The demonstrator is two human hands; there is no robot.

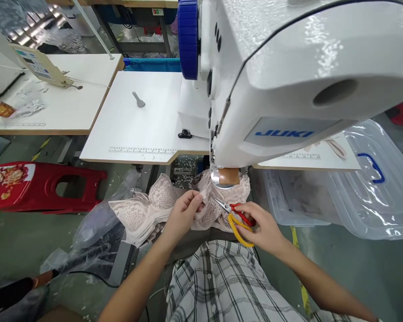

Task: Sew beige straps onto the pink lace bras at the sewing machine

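A pale pink lace garment (144,208) lies over my lap below the white sewing machine (289,67). My left hand (183,214) pinches a fold of the lace near the machine's needle area. My right hand (260,226) grips small scissors (237,217) with one red and one yellow handle. Their blades point left at the lace held by my left fingers. Part of the garment sits under the machine's foot (225,176).
The white sewing table (137,129) carries a printed ruler strip and a small grey tool (138,100). A red plastic stool (36,185) stands at left. Clear plastic bins (366,188) stand at right. Plastic bags (97,232) lie on the floor by my left knee.
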